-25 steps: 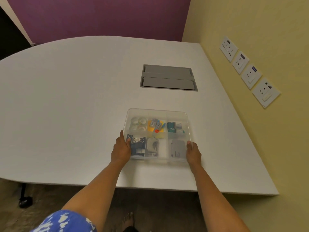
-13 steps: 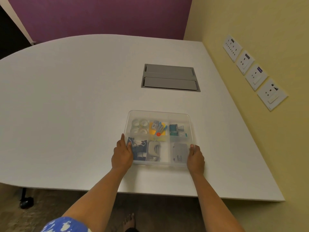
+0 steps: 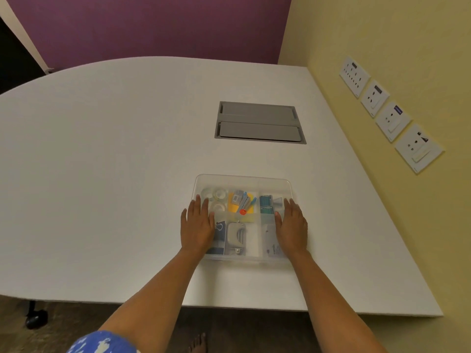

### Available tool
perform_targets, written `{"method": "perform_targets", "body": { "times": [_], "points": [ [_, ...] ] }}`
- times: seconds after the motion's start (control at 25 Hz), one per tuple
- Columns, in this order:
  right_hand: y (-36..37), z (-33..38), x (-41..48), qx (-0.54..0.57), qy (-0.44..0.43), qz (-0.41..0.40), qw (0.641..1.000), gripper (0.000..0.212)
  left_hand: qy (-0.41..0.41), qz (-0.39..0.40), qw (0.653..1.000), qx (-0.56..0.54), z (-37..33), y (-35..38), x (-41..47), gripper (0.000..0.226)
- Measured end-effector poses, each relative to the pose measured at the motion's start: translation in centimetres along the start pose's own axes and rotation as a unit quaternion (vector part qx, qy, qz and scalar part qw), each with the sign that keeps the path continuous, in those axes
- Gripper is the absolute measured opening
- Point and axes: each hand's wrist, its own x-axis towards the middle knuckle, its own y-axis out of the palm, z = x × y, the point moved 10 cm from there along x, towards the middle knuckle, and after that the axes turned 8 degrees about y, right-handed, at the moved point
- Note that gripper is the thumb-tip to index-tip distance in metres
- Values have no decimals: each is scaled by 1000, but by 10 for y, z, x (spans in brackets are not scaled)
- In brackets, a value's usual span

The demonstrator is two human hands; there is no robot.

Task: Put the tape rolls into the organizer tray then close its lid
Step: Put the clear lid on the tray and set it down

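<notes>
Nearest us, a blue-and-white patterned sleeve (image 3: 102,343) shows at the bottom edge, and both forearms reach forward over the near edge of the white counter (image 3: 102,174). Our left hand (image 3: 197,225) lies flat and open, palm down, fingers spread on the left side of the clear lid (image 3: 243,180) that covers the organizer tray (image 3: 244,261). Our right hand (image 3: 291,226) lies the same way on the lid's right side, open, gripping nothing. The tray sits near the counter's near edge, toward its right side.

Through the lid, between the hands, we see a grey hole punch (image 3: 237,238) in a near compartment, with blue binder clips (image 3: 219,231) partly under the left hand. A white box (image 3: 272,247) by the right hand bears dark writing too blurred to read. Farther in, the tape rolls (image 3: 215,197) lie in the far-left compartment, yellow sticky notes (image 3: 233,205) with small coloured items in the middle, teal packets (image 3: 266,203) on the right.

Beyond the tray, a grey cable hatch (image 3: 258,122) is set into the counter. White wall sockets (image 3: 390,115) line the yellow wall on the right.
</notes>
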Motion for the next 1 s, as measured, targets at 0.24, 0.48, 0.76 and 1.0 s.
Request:
{"method": "perform_targets", "body": {
  "times": [0.24,0.48,0.76,1.0],
  "points": [
    [22,22,45,-78,-41,43,995,59,37,40,999,7,-9,12,51,53],
    [32,39,81,-125,-79,35,988,63,63,48,997,26,-14,17,90,55],
    [32,46,79,-120,-96,-6,988,98,77,58,993,70,-19,23,95,108],
    [35,42,82,-104,-77,4,992,51,74,56,994,63,-18,25,95,106]
  ]
}}
